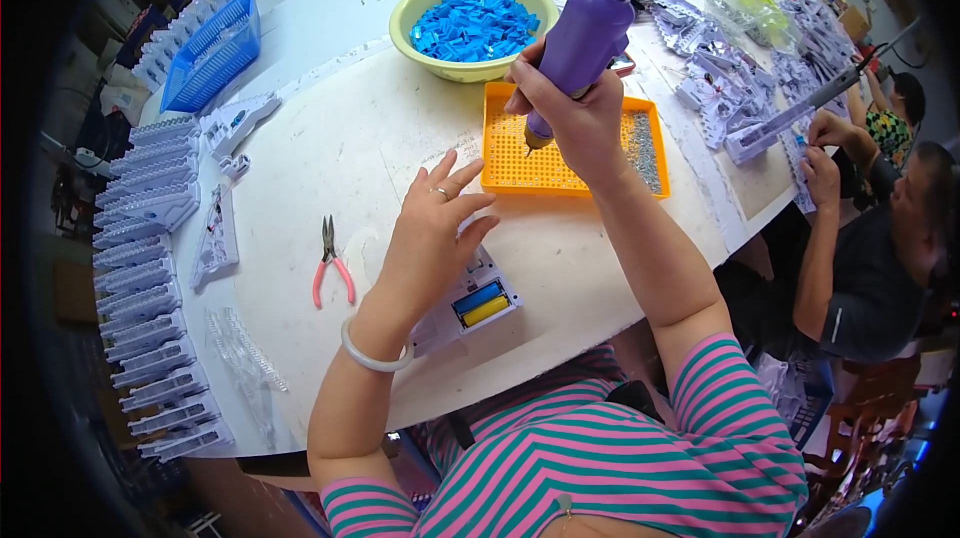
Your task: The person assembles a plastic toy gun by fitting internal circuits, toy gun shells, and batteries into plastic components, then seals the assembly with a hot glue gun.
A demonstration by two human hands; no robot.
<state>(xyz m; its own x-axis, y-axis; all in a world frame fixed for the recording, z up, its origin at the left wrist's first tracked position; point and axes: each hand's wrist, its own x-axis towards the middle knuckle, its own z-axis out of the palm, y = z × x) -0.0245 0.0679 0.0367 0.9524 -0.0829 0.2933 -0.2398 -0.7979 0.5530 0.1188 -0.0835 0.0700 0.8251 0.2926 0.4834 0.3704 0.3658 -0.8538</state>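
Note:
In my right hand (580, 113) is a purple electric screwdriver (583, 38), its tip pointing down over the orange tray (560, 190). Small metal screws (643, 150) lie heaped at the tray's right end. My left hand (435, 228) hovers with fingers spread and nothing in them, left of the tray. Partly under that hand and wrist lies a white plastic housing (507, 290) with a blue cell (478, 297) and a yellow cell (487, 311) in its bay; the rest of it is hidden. Pink-handled pliers (330, 263) rest on the table to the left.
A pale yellow bowl (400, 30) of blue pieces (475, 26) stands behind the tray. Many white plastic parts (150, 288) line the left edge, near a blue basket (212, 50). White assemblies with wires (735, 88) pile up at the right, where a co-worker (880, 248) handles a part.

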